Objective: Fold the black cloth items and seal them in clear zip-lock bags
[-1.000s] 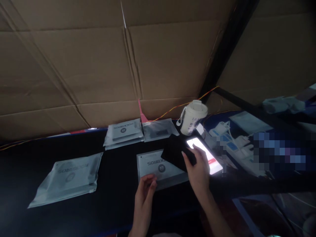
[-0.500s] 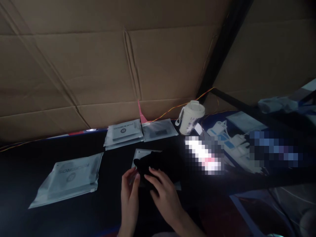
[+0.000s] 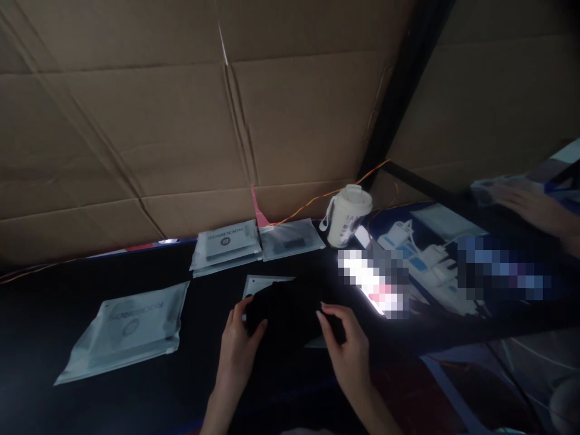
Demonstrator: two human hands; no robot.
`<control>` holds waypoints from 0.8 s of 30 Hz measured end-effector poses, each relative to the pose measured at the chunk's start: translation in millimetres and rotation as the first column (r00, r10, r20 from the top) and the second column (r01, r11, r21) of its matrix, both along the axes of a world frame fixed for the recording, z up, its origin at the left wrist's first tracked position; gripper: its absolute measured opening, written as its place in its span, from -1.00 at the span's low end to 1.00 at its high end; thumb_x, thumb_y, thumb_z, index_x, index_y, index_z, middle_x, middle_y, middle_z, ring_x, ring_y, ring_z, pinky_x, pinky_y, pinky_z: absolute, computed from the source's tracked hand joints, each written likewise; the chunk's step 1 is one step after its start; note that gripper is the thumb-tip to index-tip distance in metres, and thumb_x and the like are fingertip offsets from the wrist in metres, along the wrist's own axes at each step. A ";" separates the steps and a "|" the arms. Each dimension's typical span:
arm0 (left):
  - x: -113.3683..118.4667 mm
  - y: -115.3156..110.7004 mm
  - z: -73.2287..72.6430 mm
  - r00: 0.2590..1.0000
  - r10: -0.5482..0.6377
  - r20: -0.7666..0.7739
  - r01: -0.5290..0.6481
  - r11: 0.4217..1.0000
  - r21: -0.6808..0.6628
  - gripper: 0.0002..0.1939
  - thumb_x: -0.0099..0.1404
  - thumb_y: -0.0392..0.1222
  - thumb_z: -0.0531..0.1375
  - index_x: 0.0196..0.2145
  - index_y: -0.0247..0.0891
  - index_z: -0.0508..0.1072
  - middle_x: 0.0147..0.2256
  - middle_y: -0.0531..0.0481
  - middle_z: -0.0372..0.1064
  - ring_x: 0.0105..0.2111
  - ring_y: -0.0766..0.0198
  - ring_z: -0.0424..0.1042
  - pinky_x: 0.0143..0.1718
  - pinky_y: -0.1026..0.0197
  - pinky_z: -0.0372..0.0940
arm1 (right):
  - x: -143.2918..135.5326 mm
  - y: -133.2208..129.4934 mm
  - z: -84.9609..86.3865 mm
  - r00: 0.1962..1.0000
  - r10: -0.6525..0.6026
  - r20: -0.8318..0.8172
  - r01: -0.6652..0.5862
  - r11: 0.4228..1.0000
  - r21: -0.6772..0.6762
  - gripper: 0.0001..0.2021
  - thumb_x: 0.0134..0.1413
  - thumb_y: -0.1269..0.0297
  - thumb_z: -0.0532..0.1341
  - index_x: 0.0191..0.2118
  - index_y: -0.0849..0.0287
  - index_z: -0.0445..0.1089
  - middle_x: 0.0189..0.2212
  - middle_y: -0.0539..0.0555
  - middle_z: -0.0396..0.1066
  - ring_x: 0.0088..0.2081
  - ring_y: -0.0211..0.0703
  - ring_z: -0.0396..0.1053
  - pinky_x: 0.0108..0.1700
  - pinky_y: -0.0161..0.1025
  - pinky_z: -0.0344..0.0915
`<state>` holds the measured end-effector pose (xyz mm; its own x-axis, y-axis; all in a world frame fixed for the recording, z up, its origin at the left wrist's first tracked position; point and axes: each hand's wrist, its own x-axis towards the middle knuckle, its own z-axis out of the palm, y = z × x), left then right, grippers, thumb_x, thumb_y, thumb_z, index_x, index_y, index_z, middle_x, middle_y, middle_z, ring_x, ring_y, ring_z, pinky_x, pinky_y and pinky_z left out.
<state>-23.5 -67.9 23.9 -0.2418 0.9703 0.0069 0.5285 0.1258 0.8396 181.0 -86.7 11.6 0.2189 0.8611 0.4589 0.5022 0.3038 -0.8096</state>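
in both hands [image 3: 237, 343]; black cloth [image 3: 285, 311]

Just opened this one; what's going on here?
A person's left hand and right hand hold a black, soft-looking item by opposite sides, over a pale pouch that it mostly hides. A printed pouch lies to the left; a white cup stands farther back. Another person's hand shows far right.
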 end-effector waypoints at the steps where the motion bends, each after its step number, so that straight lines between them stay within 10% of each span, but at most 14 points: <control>1: -0.7 1.1 3.2 0.998 -0.001 -0.056 0.001 1.000 -0.002 -0.55 0.14 -0.03 0.21 -0.02 -0.17 0.36 -0.16 -0.11 0.35 -0.35 0.10 0.44 -0.34 0.09 0.33 | 4.7 -0.1 -5.0 0.999 -0.025 0.035 0.026 1.000 -0.010 -0.91 0.19 0.31 0.14 -0.19 0.09 0.34 -0.24 0.13 0.43 -0.17 -0.06 0.42 -0.09 -0.05 0.39; 7: 17.5 2.7 26.9 0.894 0.160 -0.418 -0.071 0.973 0.220 -0.70 0.32 -0.07 0.06 -0.03 -0.17 0.34 -0.07 -0.19 0.23 -0.12 -0.03 0.38 -0.29 0.04 0.34 | 11.1 -4.3 -20.8 0.982 0.034 0.187 -0.020 0.997 -0.076 -0.85 0.22 0.30 0.09 -0.13 0.08 0.34 -0.26 0.12 0.43 -0.19 -0.06 0.43 -0.11 -0.04 0.40; 13: 56.6 -8.1 11.9 0.743 -0.260 -0.617 0.422 0.898 0.129 -0.65 0.19 -0.15 0.25 -0.04 -0.16 0.39 -0.07 -0.17 0.34 -0.07 -0.07 0.36 -0.17 -0.06 0.33 | 2.9 -17.0 -31.1 0.934 -0.081 0.349 0.085 0.996 0.003 -0.73 0.16 0.19 0.17 -0.03 0.09 0.28 0.03 0.23 0.31 0.06 0.11 0.28 0.05 0.21 0.24; 24: 36.6 5.5 -2.0 0.621 -0.406 -0.671 0.545 0.838 -0.003 -0.59 0.26 -0.52 -0.05 -0.09 -0.20 0.43 0.00 -0.16 0.32 -0.01 0.03 0.33 -0.07 -0.04 0.33 | 17.8 -12.2 -38.0 0.804 -0.259 0.535 0.331 0.943 -0.041 -0.02 -0.16 -0.35 0.14 0.25 0.28 0.00 0.23 0.55 -0.04 0.21 0.49 -0.01 0.08 0.52 -0.19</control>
